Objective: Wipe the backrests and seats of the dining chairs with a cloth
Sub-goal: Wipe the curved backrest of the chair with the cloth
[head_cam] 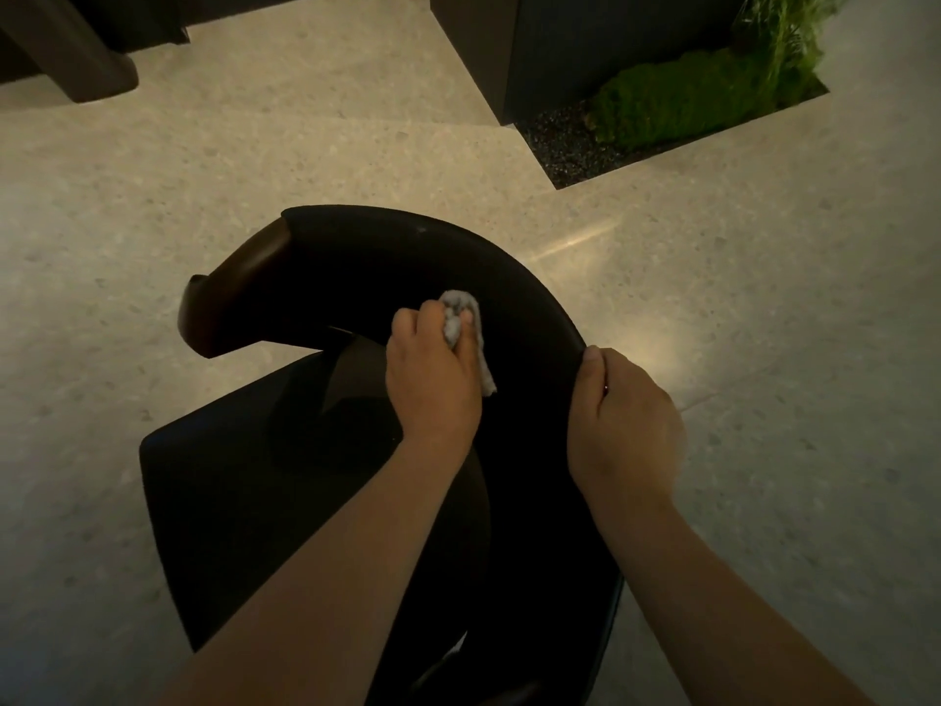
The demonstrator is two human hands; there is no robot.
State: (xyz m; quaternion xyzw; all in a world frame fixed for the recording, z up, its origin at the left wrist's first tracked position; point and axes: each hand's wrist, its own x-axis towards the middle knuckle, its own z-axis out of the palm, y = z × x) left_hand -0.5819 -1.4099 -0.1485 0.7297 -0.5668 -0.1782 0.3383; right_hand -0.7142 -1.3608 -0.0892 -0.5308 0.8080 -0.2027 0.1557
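Black and padded, the chair seat point(219, 501) lies nearest, at the left. Beyond it the right hand point(624, 425) grips the rim of the curved black backrest point(519, 277), fingers curled round its edge. Just left of that, the left hand point(433, 384) holds a bunched grey cloth point(461, 321) in closed fingers against the backrest's inner face. Far right, green moss point(677, 104) fills a floor planter
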